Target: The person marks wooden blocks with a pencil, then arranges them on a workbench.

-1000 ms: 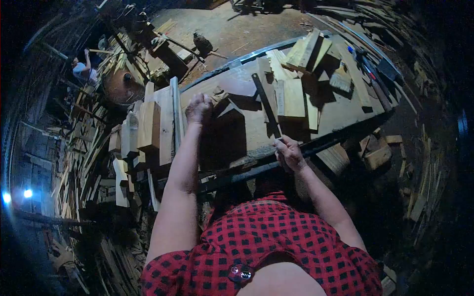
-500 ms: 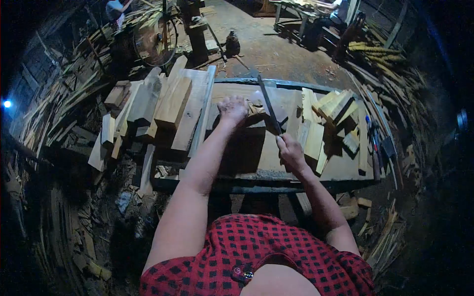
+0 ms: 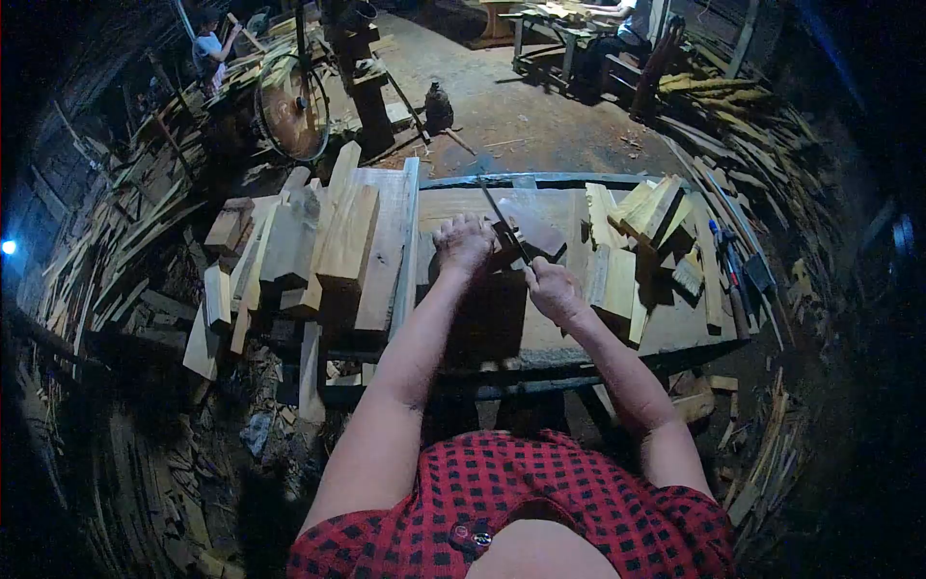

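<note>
My left hand (image 3: 463, 243) rests on the workbench (image 3: 559, 340), fingers bent over a small wood piece (image 3: 503, 253) that is mostly in shadow and partly covered by the hand. In my right hand (image 3: 554, 287) is the handle end of a long, narrow, dark blade (image 3: 501, 215), whose exact kind I cannot make out. The blade slants up and left, crossing over the wood piece close beside my left fingers. Whether its edge touches the wood cannot be seen.
Wooden blocks (image 3: 349, 236) and boards are stacked on the left, with more cut blocks (image 3: 656, 214) on the right. Tools (image 3: 730, 265) lie along the bench's right end. A fan (image 3: 292, 106) stands beyond. Two people (image 3: 207, 48) are farther off. Scrap wood (image 3: 743, 106) lines the sides.
My right hand and the blade have moved left, closer to my left hand, and the blade now lies over the wood piece. The camera view has shifted slightly.
</note>
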The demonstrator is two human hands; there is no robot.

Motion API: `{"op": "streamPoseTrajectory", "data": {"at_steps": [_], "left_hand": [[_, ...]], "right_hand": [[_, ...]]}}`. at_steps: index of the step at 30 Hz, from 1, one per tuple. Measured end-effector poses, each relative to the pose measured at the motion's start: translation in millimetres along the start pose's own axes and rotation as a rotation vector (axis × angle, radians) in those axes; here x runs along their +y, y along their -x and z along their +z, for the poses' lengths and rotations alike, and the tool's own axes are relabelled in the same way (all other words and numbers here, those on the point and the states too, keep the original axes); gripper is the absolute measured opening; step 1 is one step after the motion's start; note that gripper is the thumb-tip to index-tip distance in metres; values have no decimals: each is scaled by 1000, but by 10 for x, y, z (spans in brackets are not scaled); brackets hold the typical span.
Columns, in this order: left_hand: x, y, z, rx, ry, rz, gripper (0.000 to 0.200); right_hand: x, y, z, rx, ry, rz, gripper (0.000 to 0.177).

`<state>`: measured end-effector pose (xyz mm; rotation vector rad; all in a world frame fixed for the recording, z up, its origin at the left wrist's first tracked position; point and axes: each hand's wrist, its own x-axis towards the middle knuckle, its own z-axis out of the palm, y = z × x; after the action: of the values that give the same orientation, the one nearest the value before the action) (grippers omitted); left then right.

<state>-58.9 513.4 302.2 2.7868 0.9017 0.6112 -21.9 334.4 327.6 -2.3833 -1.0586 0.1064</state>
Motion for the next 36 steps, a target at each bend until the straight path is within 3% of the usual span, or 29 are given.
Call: {"op": "streamPoseTrajectory", "data": {"at_steps": [9,12,22,28,34,36], "left_hand": [[-33,-24,-7,-16,85,19,29],[-41,-34,-51,-42,110,21,29],[-88,-26,-4,-8,139,105,28],[-98,-35,-82,-6,153,131,22],[-78,-25,-89,68,116,132,22],[-56,-5,-87,12,104,94,25]], "right_hand": [[-153,92,-4,-21,177,87,24],[-5,275,130,111,259,-22,20],[-75,864,116,50,342,143,18],[-137,446,134,76,354,76,17],[-263,-242,281,92,224,98,21],[-232,-222,286,60,181,138,21]]}}
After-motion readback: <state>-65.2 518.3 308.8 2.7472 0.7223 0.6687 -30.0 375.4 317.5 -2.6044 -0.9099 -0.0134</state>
